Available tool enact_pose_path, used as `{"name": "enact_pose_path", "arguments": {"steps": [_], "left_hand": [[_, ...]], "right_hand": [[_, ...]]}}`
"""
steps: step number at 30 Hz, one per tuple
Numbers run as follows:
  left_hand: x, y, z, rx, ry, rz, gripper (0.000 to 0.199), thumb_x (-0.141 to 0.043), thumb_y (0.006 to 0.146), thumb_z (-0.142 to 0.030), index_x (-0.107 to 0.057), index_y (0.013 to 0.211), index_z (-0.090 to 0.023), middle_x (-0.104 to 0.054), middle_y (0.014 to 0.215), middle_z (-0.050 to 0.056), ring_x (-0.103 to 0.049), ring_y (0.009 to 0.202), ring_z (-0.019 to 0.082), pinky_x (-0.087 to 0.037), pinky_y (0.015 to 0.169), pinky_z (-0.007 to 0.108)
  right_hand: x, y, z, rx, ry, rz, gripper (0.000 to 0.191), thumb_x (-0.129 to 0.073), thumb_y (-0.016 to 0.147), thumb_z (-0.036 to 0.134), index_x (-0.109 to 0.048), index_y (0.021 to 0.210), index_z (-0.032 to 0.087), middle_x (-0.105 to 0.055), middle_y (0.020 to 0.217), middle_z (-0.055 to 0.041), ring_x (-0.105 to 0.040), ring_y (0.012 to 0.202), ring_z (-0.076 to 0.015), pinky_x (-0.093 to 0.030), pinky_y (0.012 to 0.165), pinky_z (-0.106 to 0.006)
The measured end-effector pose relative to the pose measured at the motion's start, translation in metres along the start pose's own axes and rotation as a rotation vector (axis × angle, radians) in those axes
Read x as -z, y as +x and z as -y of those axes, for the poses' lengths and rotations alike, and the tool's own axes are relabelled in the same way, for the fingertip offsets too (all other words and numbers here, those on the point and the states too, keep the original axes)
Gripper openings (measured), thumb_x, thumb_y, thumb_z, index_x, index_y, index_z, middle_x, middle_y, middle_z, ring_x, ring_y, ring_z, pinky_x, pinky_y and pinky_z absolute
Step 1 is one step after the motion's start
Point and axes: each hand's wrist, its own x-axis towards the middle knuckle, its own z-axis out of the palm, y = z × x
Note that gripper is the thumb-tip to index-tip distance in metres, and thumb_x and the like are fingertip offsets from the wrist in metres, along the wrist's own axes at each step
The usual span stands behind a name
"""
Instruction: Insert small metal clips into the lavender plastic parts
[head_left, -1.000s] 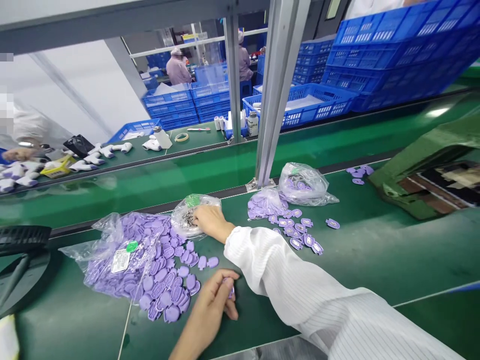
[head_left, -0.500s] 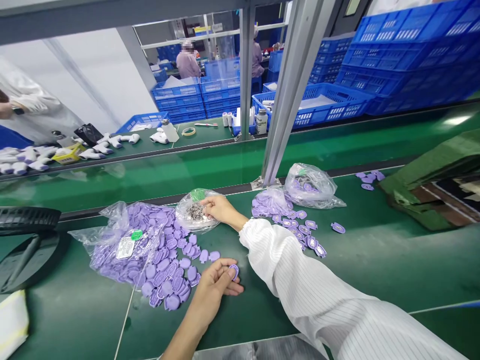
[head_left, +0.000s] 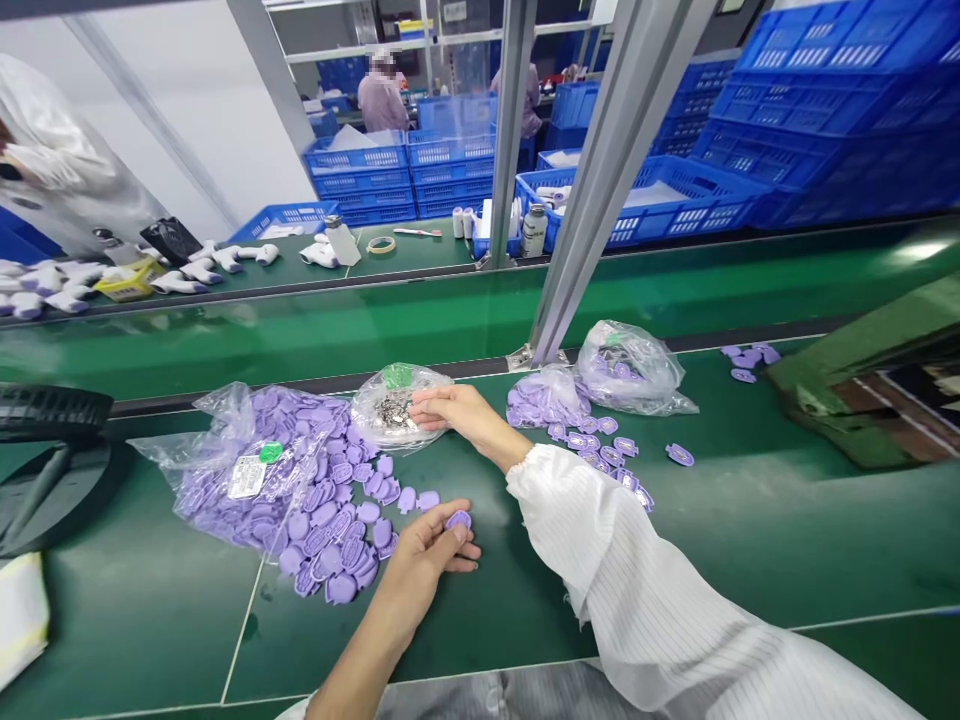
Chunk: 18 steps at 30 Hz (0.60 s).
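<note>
My left hand (head_left: 431,550) is closed on a small oval purple plastic piece (head_left: 459,520), pinched between thumb and fingers just above the green table. Farther off, my right hand (head_left: 469,415) is at the right edge of an open clear bag of small metal parts (head_left: 394,410). Its fingers are pressed together; whatever they may hold is too small to make out. Left of my hands, a heap of purple plastic pieces (head_left: 330,535) spills from a big clear bag (head_left: 225,440) with a white label. Beyond my right forearm lie purple pieces with metal inserts (head_left: 600,455).
Another clear bag with purple pieces (head_left: 630,370) stands by the metal post (head_left: 577,200). A green machine (head_left: 862,380) is at the right, a black fan-like object (head_left: 56,450) at the left. Behind the partition are blue crates (head_left: 360,170), white devices (head_left: 202,270) and people.
My right hand has drawn back slightly to the right from the metal parts, its fingers straighter. My left hand still holds the purple piece, turned a little. The view has shifted slightly.
</note>
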Motion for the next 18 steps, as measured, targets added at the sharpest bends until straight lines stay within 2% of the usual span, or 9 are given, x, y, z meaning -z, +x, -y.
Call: {"name": "enact_pose_path", "arguments": {"steps": [3, 5, 7, 10, 13, 16, 18], "left_hand": [[0.000, 0.000, -0.001, -0.008, 0.008, 0.024, 0.047, -0.069, 0.078, -0.046, -0.063, 0.111, -0.014, -0.060, 0.081, 0.002, -0.067, 0.074, 0.015, -0.057, 0.071, 0.029], [-0.001, -0.001, -0.001, -0.015, 0.036, 0.055, 0.045, -0.065, 0.080, -0.048, -0.062, 0.111, -0.015, -0.059, 0.077, 0.000, -0.066, 0.069, 0.014, -0.056, 0.066, 0.028], [-0.002, -0.002, -0.002, -0.018, 0.078, 0.085, 0.045, -0.061, 0.082, -0.051, -0.061, 0.111, -0.016, -0.058, 0.073, -0.001, -0.065, 0.065, 0.013, -0.054, 0.061, 0.026], [-0.004, -0.003, -0.003, -0.021, 0.117, 0.112, 0.045, -0.059, 0.084, -0.052, -0.060, 0.111, -0.017, -0.058, 0.073, -0.001, -0.065, 0.064, 0.013, -0.053, 0.059, 0.025], [-0.003, -0.003, -0.001, -0.028, 0.119, 0.114, 0.043, -0.058, 0.084, -0.052, -0.060, 0.108, -0.017, -0.058, 0.075, 0.000, -0.065, 0.063, 0.013, -0.053, 0.059, 0.025], [-0.002, -0.002, 0.000, -0.033, 0.117, 0.124, 0.044, -0.058, 0.083, -0.053, -0.060, 0.108, -0.016, -0.059, 0.075, 0.000, -0.065, 0.063, 0.013, -0.053, 0.058, 0.025], [-0.002, -0.002, 0.001, -0.030, 0.117, 0.133, 0.045, -0.058, 0.083, -0.053, -0.060, 0.110, -0.017, -0.058, 0.075, 0.000, -0.065, 0.063, 0.014, -0.053, 0.058, 0.025]], "right_hand": [[0.006, -0.001, -0.003, 0.022, -0.111, -0.045, 0.031, -0.059, 0.084, 0.018, -0.064, 0.113, 0.008, -0.071, 0.099, -0.0111, -0.068, 0.082, -0.0124, -0.055, 0.081, -0.026], [0.006, 0.002, -0.005, 0.105, -0.376, -0.117, 0.030, -0.056, 0.086, 0.021, -0.066, 0.113, 0.013, -0.071, 0.099, -0.0080, -0.067, 0.083, -0.0128, -0.054, 0.081, -0.026], [0.003, 0.007, -0.005, 0.201, -0.735, -0.160, 0.030, -0.052, 0.088, 0.024, -0.067, 0.114, 0.021, -0.070, 0.101, -0.0043, -0.065, 0.090, -0.0142, -0.051, 0.085, -0.028], [-0.010, 0.014, -0.004, 0.259, -1.091, -0.132, 0.027, -0.054, 0.087, 0.026, -0.070, 0.109, 0.024, -0.066, 0.109, -0.0058, -0.062, 0.101, -0.0199, -0.046, 0.093, -0.034], [-0.023, 0.019, -0.004, 0.271, -1.131, -0.104, 0.020, -0.060, 0.083, 0.025, -0.073, 0.096, 0.018, -0.063, 0.113, -0.0107, -0.059, 0.106, -0.0241, -0.040, 0.100, -0.038], [-0.025, 0.020, -0.006, 0.278, -1.092, -0.102, 0.021, -0.052, 0.087, 0.022, -0.073, 0.089, 0.018, -0.066, 0.107, -0.0087, -0.060, 0.103, -0.0219, -0.038, 0.101, -0.037], [-0.022, 0.021, -0.008, 0.273, -1.017, -0.113, 0.026, -0.047, 0.090, 0.023, -0.072, 0.093, 0.021, -0.067, 0.105, -0.0057, -0.060, 0.101, -0.0198, -0.041, 0.097, -0.034]]}}
